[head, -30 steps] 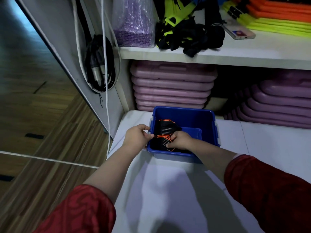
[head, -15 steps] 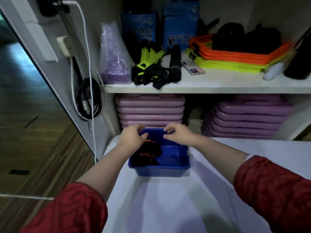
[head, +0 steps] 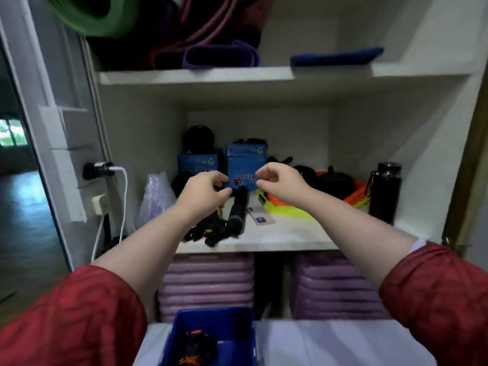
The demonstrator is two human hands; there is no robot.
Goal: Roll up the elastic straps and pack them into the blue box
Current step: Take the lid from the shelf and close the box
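Note:
The blue box (head: pixel 239 328) stands on the white table at the bottom of the view, with rolled black and orange straps (head: pixel 196 347) inside it. A tangle of black and yellow straps (head: pixel 208 229) lies on the middle shelf. My left hand (head: pixel 204 192) is raised over that tangle, fingers curled with nothing in them. My right hand (head: pixel 280 180) hovers beside it at the same height, fingers loosely apart and holding nothing. Both hands are well above the box.
On the middle shelf (head: pixel 290 240) are a black cylinder (head: pixel 237 207), blue cartons (head: pixel 245 165), a phone-like card (head: pixel 261 219), orange and yellow flat pieces (head: pixel 353 199), a black bottle (head: pixel 384 192) and a purple plastic bag (head: pixel 155 196). Purple mats (head: pixel 208 283) are stacked underneath.
Both hands have left the blue box and risen to the middle shelf. The view has tilted upward, so the box now sits at the bottom edge.

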